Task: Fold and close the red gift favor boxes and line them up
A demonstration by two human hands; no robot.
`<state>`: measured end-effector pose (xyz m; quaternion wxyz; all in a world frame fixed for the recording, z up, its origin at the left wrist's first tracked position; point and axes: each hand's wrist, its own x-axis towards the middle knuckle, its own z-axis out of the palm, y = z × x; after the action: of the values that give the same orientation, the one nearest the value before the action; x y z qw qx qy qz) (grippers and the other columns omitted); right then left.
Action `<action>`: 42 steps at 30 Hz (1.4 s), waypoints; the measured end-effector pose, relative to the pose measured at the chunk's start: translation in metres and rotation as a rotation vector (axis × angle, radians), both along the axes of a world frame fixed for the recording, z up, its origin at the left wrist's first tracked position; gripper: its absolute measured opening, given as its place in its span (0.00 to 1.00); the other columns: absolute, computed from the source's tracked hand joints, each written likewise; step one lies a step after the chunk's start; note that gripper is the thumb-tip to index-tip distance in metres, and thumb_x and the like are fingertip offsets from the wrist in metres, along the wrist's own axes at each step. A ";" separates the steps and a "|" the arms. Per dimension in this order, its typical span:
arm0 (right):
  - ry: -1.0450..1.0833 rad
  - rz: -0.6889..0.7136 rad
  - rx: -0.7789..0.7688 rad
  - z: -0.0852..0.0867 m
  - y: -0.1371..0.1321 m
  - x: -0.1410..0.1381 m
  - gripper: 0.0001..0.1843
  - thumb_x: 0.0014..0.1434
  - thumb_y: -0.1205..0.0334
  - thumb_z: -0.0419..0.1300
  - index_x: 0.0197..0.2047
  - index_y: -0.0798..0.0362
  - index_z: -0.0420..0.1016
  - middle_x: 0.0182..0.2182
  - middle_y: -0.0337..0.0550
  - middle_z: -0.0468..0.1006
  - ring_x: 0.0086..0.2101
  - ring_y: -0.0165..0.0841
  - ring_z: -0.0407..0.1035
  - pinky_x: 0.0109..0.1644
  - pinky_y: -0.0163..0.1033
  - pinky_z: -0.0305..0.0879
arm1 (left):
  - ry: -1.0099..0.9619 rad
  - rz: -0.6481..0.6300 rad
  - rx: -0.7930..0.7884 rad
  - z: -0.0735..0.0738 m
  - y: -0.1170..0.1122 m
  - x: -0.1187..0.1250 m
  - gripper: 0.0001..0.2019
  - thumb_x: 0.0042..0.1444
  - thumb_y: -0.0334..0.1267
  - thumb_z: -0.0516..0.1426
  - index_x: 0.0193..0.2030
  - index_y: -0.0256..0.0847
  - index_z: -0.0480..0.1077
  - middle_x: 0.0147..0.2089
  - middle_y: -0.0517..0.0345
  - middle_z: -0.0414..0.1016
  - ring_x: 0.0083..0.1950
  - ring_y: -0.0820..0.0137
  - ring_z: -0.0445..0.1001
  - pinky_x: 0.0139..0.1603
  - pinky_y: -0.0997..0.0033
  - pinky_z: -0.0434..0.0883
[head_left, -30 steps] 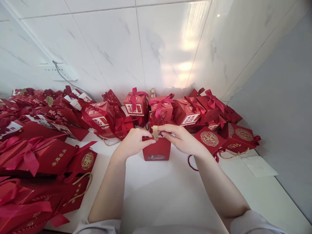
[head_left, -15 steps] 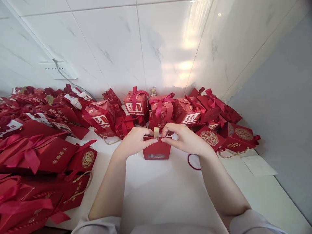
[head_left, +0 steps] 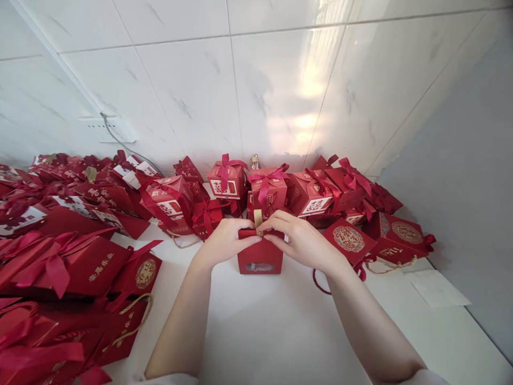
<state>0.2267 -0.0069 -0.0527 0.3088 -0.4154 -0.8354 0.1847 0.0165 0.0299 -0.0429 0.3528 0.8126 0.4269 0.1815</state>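
Observation:
A small red gift box (head_left: 260,256) with a little window in its front stands upright on the white tabletop (head_left: 272,331). A tan loop handle (head_left: 258,218) sticks up from its top. My left hand (head_left: 225,240) pinches the box's top edge from the left. From the right, my right hand (head_left: 301,239) pinches the same top edge, fingertips meeting beside the handle. Both hands are closed on the box top.
Closed red boxes with pink ribbon bows (head_left: 267,187) line the tiled wall behind. Flat red bags with rope handles (head_left: 72,262) pile up on the left. Round-emblem red boxes (head_left: 348,240) lie at right, near a white paper sheet (head_left: 438,289). A wall socket (head_left: 107,130) has a cable.
The camera tilted slightly, so everything sits lower in view. My fingers have drawn closer together on the box top around the tan handle.

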 end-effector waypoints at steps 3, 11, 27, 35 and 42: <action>0.002 -0.012 0.015 -0.001 0.000 -0.003 0.10 0.65 0.70 0.56 0.46 0.49 0.74 0.43 0.42 0.73 0.38 0.33 0.70 0.43 0.38 0.68 | -0.011 0.001 -0.002 0.001 0.000 -0.001 0.10 0.58 0.43 0.56 0.40 0.42 0.77 0.38 0.63 0.78 0.38 0.68 0.73 0.38 0.73 0.66; 0.090 -0.023 0.092 -0.010 0.000 -0.011 0.11 0.64 0.71 0.57 0.44 0.48 0.77 0.53 0.44 0.70 0.53 0.39 0.66 0.54 0.45 0.67 | 0.007 0.027 0.081 -0.001 0.001 0.000 0.11 0.59 0.43 0.55 0.34 0.40 0.76 0.33 0.62 0.77 0.34 0.70 0.72 0.33 0.74 0.63; 0.147 -0.065 0.082 -0.012 0.003 -0.008 0.10 0.64 0.68 0.58 0.42 0.46 0.80 0.60 0.45 0.65 0.59 0.41 0.62 0.59 0.51 0.66 | -0.039 0.004 0.039 -0.002 0.000 0.002 0.11 0.58 0.42 0.57 0.42 0.43 0.78 0.39 0.63 0.79 0.39 0.68 0.75 0.37 0.73 0.67; 0.138 -0.018 -0.042 -0.005 0.001 0.002 0.13 0.65 0.67 0.58 0.45 0.41 0.80 0.57 0.42 0.69 0.56 0.41 0.65 0.56 0.52 0.68 | -0.051 -0.038 0.013 0.002 0.000 -0.002 0.12 0.59 0.43 0.55 0.43 0.41 0.77 0.41 0.59 0.79 0.41 0.66 0.74 0.41 0.71 0.68; 0.122 0.002 -0.046 -0.002 -0.001 0.005 0.15 0.65 0.68 0.56 0.48 0.40 0.79 0.55 0.41 0.70 0.53 0.39 0.68 0.54 0.47 0.68 | -0.002 0.030 0.022 0.007 0.000 -0.004 0.15 0.62 0.46 0.51 0.35 0.39 0.75 0.27 0.63 0.69 0.27 0.75 0.61 0.28 0.74 0.57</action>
<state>0.2315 -0.0079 -0.0549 0.3494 -0.4097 -0.8110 0.2288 0.0122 0.0300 -0.0363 0.3414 0.8097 0.4367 0.1924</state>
